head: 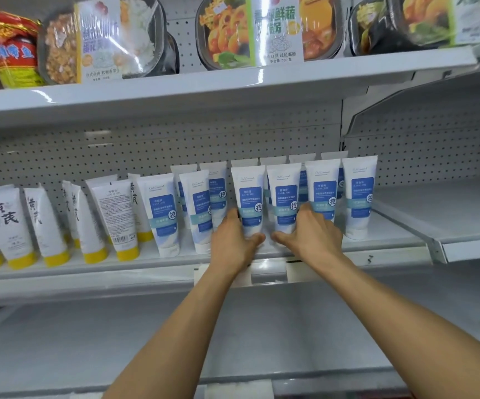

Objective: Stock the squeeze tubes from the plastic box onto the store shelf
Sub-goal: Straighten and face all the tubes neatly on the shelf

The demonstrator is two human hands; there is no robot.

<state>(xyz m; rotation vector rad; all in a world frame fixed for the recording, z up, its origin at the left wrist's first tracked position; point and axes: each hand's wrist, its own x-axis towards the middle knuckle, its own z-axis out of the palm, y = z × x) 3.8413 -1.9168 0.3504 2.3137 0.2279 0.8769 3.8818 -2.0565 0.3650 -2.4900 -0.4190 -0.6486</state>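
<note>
While reaching to the middle of the frame, grips two white squeeze tubes with blue labels (248, 197), one in each hand, both standing cap-down and side by side at the front of the white metal shelf (89, 272). With the left hand (233, 240), holds the left one, fingers (231, 218) curled round its left side, thumb across its cap. With the right hand (310, 234), holds the neighbouring tube (283, 194) likewise, fingers wrapped round its right side, thumb at the base. More blue-labelled tubes in rows on either side and behind. At left, leaning white tubes with yellow caps (11, 226). Along the top, black ready-meal trays (227, 30) and a red snack bag (8, 47) on the upper shelf (175, 87).
</note>
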